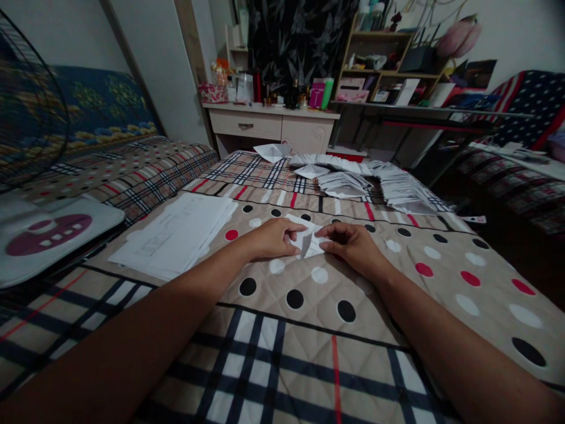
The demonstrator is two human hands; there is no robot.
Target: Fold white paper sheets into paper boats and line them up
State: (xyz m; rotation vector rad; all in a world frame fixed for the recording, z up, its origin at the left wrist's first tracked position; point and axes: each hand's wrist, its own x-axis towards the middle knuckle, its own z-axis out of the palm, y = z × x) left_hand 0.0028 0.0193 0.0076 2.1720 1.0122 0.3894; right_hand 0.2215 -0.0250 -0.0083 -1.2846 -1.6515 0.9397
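A small folded sheet of white paper (308,240) lies on the quilted bedspread between my hands, a flap of it standing up near the middle. My left hand (274,238) pinches its left side between thumb and fingers. On the opposite side, my right hand (351,244) grips the paper's right edge with thumb and forefinger. To the left rests a stack of printed sheets (176,232). Beyond my hands, many folded paper pieces (344,182) are packed in rows, and one folded paper (272,152) sits apart at the far edge.
The bedspread (291,347) has dots and plaid stripes. A white object with a purple print (53,235) and a fan (30,100) stand at left. Behind the bed are a dresser (269,123) with bottles on it and a shelf unit (379,70).
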